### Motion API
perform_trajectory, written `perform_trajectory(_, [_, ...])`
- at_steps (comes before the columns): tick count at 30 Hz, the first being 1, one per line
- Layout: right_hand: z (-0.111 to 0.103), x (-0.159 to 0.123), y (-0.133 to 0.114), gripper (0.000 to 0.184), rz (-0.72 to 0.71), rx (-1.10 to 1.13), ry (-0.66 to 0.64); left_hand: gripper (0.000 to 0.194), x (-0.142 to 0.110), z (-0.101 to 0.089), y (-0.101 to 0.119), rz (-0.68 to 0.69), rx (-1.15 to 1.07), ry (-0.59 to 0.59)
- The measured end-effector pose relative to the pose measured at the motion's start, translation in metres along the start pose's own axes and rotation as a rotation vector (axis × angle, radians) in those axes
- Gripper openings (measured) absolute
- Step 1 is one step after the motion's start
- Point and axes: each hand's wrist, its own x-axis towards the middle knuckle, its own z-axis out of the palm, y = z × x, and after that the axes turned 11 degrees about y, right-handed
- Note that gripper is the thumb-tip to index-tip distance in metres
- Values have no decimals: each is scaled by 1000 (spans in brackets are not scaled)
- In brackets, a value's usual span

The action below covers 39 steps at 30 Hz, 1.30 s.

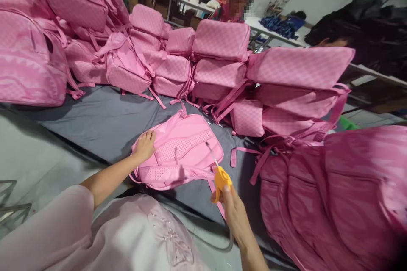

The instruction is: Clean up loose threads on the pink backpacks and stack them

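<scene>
On the pink backpack (190, 131) lies the open left grip (145, 145); the right grip (233, 205) clasps a yellow air gun (222, 178).

- Central backpack (190, 139): is showing light pink, with dark-dotted panels (184, 146).
- Stacked bags (219, 40): are displaying a two-tone pink check.
- Leftmost bag (32, 59): is bearing a jagged band in paler pink.
- Right-hand backpacks (295, 203): are showing deeper pink with tonal swirls.
- Hand tool (223, 178): is presenting yellow, with a silvery stem (213, 155).
- Table covering (95, 123): is appearing dark grey.
- Wearer's shirt (127, 233): is appearing pale pink.
</scene>
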Motion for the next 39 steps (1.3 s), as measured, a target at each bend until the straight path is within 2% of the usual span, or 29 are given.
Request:
perform_trajectory(2, [9,29,-17,68,-17,-79,-150,60,-2,1,-4,-41,-74,15])
perform_trajectory(4, [15,63,-30,66,15,-168,-189,50,-2,-2,-15,-36,-306,-37])
perform_trajectory(6, [18,97,-39,64,54,-293,-87,52,-3,-4,-27,-36,-673,-149])
perform_trajectory(8, [24,120,-46,61,81,-447,16,59,-3,-2,-36,-180,-1028,-306])
perform_trajectory(9, [29,125,-49,59,74,-511,-5,60,-1,1,-38,-324,-1146,-380])
perform_trajectory(10, [35,126,-52,56,45,-550,-82,60,1,3,-38,-491,-1219,-444])
perform_trajectory(12, [47,119,-60,52,-44,-559,-298,55,9,9,-36,-773,-1261,-516])
perform_trajectory(13, [51,113,-64,50,-73,-550,-356,54,13,11,-35,-859,-1251,-537])
perform_trajectory(16, [57,99,-76,51,-81,-533,-335,63,26,14,-32,-947,-1188,-638])
perform_trajectory(17, [58,97,-80,53,-79,-507,-373,67,29,14,-32,-949,-1161,-683])
perform_trajectory(19, [59,96,-85,58,-96,-439,-487,73,34,14,-33,-923,-1103,-774])
perform_trajectory(20, [60,96,-87,61,-94,-428,-491,75,35,14,-34,-891,-1060,-801])
perform_trajectory(23, [64,100,-91,63,-92,-441,-396,74,37,12,-34,-753,-909,-793])
perform_trajectory(26, [59,105,-92,63,-111,-415,-418,69,29,8,-22,-648,-800,-693])
perform_trajectory(28, [46,108,-91,63,-71,-409,-349,59,15,6,-6,-564,-760,-581])
perform_trajectory(30, [30,110,-88,65,-29,-358,-349,63,-3,6,13,-337,-601,-406])
perform_trajectory(32, [17,109,-84,66,-9,-332,-348,72,-18,10,29,-38,-318,-245])
perform_trajectory(34, [10,107,-79,62,11,-444,-211,70,-25,16,39,171,-55,-178])
perform_trajectory(35, [9,105,-75,60,8,-510,-173,67,-25,19,41,211,11,-180])
perform_trajectory(36, [9,104,-71,57,-8,-555,-205,65,-23,21,42,230,45,-186])
perform_trajectory(38, [8,104,-62,55,-53,-580,-358,61,-20,23,44,233,66,-190])
perform_trajectory(39, [4,106,-57,54,-59,-594,-387,60,-21,22,46,229,62,-173])
